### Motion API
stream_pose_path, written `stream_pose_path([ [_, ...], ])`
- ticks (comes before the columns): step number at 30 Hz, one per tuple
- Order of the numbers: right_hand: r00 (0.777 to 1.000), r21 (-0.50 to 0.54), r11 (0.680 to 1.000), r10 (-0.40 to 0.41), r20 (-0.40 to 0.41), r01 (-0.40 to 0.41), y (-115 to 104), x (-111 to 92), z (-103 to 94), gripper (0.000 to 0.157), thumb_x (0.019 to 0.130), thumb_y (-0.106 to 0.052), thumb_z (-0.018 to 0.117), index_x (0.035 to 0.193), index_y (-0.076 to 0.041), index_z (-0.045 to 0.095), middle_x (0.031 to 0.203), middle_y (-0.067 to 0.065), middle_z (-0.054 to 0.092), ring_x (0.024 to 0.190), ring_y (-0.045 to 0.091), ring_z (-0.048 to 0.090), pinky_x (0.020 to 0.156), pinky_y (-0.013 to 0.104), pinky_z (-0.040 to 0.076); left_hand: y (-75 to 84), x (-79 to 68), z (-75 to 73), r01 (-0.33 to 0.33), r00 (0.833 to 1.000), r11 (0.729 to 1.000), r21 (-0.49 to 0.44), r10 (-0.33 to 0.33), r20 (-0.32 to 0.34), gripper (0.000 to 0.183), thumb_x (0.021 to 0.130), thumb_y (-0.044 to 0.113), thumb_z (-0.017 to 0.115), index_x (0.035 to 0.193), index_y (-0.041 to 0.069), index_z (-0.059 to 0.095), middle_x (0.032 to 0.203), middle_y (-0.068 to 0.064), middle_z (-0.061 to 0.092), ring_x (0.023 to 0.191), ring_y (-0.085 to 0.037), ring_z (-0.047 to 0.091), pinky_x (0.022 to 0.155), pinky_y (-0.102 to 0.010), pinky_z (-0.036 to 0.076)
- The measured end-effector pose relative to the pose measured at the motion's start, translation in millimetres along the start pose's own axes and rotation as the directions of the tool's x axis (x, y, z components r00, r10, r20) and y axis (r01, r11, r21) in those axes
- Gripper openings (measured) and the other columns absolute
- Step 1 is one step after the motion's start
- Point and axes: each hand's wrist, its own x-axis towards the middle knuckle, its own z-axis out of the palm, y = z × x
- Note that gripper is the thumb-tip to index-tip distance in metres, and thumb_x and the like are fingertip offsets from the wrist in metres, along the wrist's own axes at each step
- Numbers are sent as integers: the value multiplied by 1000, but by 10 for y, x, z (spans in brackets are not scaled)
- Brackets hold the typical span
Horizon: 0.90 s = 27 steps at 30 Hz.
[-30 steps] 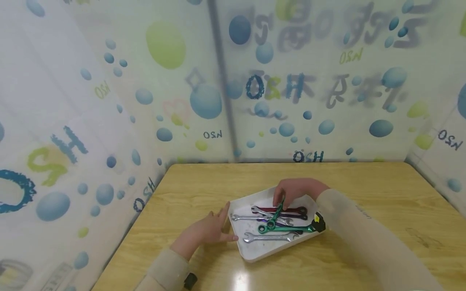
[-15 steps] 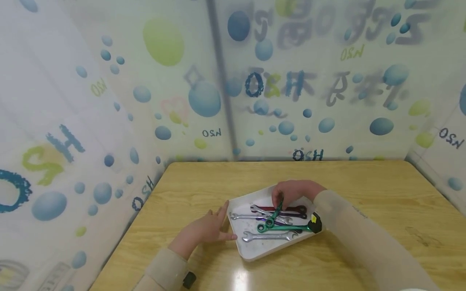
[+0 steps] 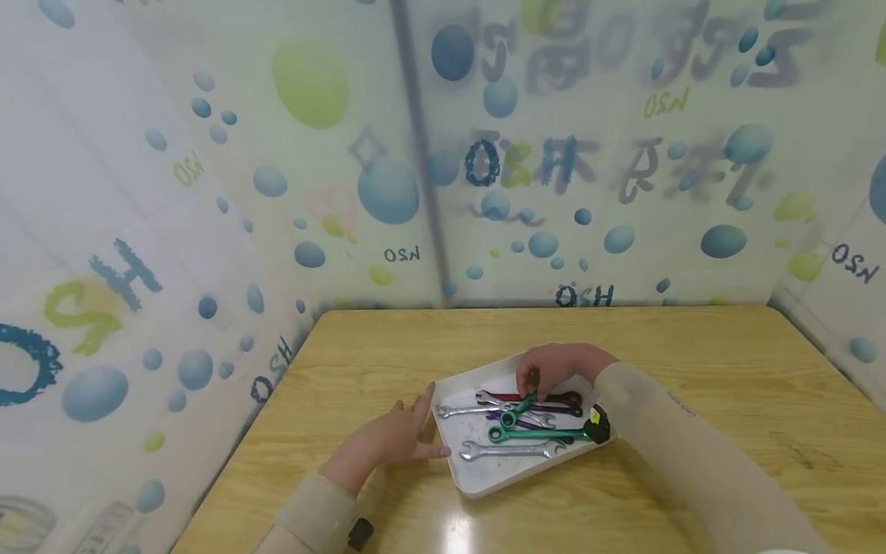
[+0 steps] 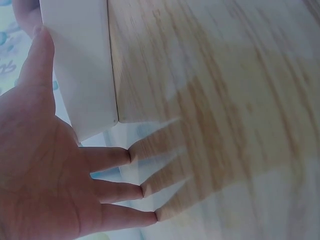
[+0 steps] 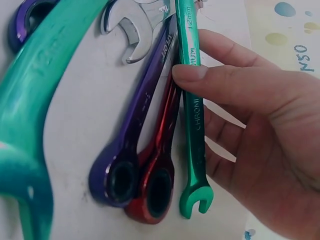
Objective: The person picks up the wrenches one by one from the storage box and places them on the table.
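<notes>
My right hand [image 3: 550, 365] reaches into a white tray [image 3: 512, 482] and pinches a green combination wrench [image 3: 522, 405] between thumb and fingers. Its ring end points left and towards me, over the other wrenches. In the right wrist view the open end of that green wrench [image 5: 191, 125] hangs below the thumb, beside purple [image 5: 132, 117] and red [image 5: 164, 135] ring-ended wrenches. My left hand [image 3: 388, 440] has its fingers spread at the tray's left end, thumb and forefinger against it. The tray's outer wall [image 4: 82, 65] shows beside the left hand in the left wrist view.
A larger green wrench [image 3: 547, 435] and a silver open-end wrench [image 3: 512, 452] lie at the tray's near side. Further silver wrenches cross in the middle. A black block with a yellow patch [image 3: 597, 425] is at the tray's right corner. The wooden table [image 3: 388, 346] meets patterned curtains.
The green wrench in my right hand has swung so its ring end sits slightly further left and lies flatter. A silver wrench under it has turned a little. My left hand keeps its place.
</notes>
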Motion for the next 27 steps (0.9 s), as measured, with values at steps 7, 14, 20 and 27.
stream_pose_path([
  [7, 1000, -105, 994, -3, 23, 6, -25, -17, -11, 30, 81, 1, 75, 82, -29, 76, 84, -9, 66, 82, 13, 57, 80, 33, 49, 0, -10, 3, -8, 1000, 1000, 2, 8, -4, 115, 80, 71, 60, 156, 4, 5, 152, -23, 33, 129, -56, 35, 101, -60, 39],
  [14, 1000, -141, 990, 19, 19, -16, -81, -29, -27, 28, 82, 0, 75, 77, -28, 75, 87, -10, 65, 83, 13, 57, 80, 33, 50, -7, 9, 1, -3, 1000, 1000, -5, 3, -1, 115, 80, 71, 60, 157, 5, 4, 152, -23, 32, 130, -56, 34, 101, -61, 38],
  [20, 1000, -111, 994, 7, -6, -8, -150, -94, -77, 30, 82, 4, 73, 79, -26, 73, 89, -9, 63, 83, 15, 56, 78, 33, 51, -3, 10, -3, 0, 1000, 1000, -9, 0, 5, 115, 80, 72, 60, 157, 5, 4, 152, -22, 32, 130, -56, 34, 103, -60, 38],
  [27, 999, -68, 997, -37, -36, 34, -190, -167, -154, 28, 83, 3, 73, 83, -25, 75, 87, -9, 66, 82, 15, 57, 76, 32, 52, 12, 12, -22, 3, 1000, 1000, -10, -3, 8, 115, 80, 71, 60, 157, 6, 5, 153, -22, 31, 130, -56, 34, 103, -60, 37],
])
